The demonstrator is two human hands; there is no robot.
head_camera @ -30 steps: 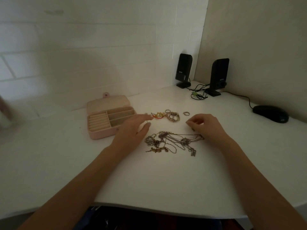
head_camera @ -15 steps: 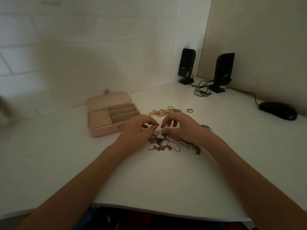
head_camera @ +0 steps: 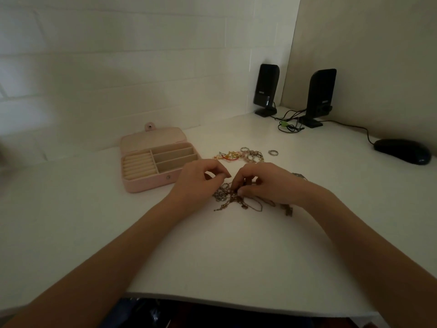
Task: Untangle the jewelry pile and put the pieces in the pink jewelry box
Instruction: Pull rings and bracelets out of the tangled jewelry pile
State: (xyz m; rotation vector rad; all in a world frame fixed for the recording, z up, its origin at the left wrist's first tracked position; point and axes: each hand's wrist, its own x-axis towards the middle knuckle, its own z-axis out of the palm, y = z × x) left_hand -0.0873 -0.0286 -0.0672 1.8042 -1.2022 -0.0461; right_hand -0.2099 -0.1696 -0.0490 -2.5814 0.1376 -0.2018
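White desk [head_camera: 236, 256], dim light. Two black speakers [head_camera: 266, 89] at the far right corner; black mouse [head_camera: 402, 151] by the right edge. Pink jewelry box [head_camera: 156, 159] open, left of centre toward the back edge. Left hand [head_camera: 198, 183] and right hand [head_camera: 269, 183] close together at mid-desk, fingers curled, pinching into the tangled chains [head_camera: 238, 200]. Small bracelets [head_camera: 241, 156] lie just behind the hands; one ring [head_camera: 273, 152] to their right, apart.

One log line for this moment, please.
step: untangling | both hands on chain pile | jewelry box open | nothing boxed
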